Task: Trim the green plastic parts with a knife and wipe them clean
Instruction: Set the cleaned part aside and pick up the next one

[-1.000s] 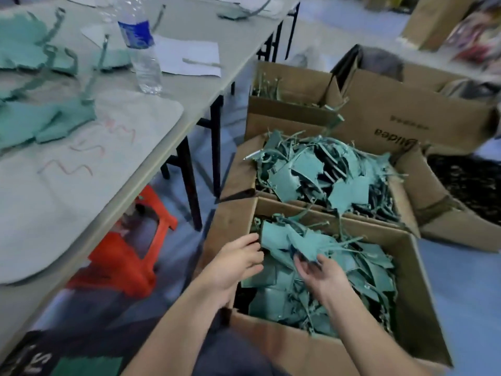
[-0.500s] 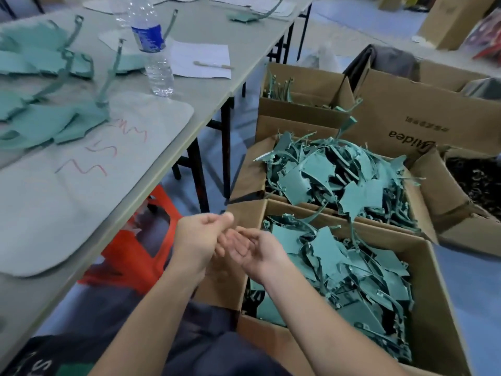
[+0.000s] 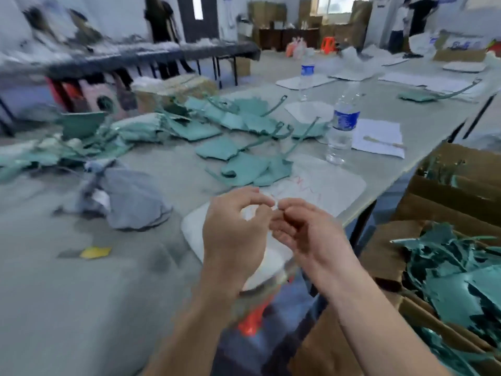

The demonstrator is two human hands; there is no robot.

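Both bare forearms are held up side by side. The left hand [image 3: 233,229] is seen from its back, fingers curled, thumb and forefinger rounded toward the right hand [image 3: 306,234] — fingertips touching. Whether anything is pinched cannot be made out.

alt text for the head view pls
A person's left hand and right hand meet fingertip to fingertip over the edge of a grey table; whether they pinch anything is unclear. Green plastic parts, a grey cloth and a water bottle sit beyond.
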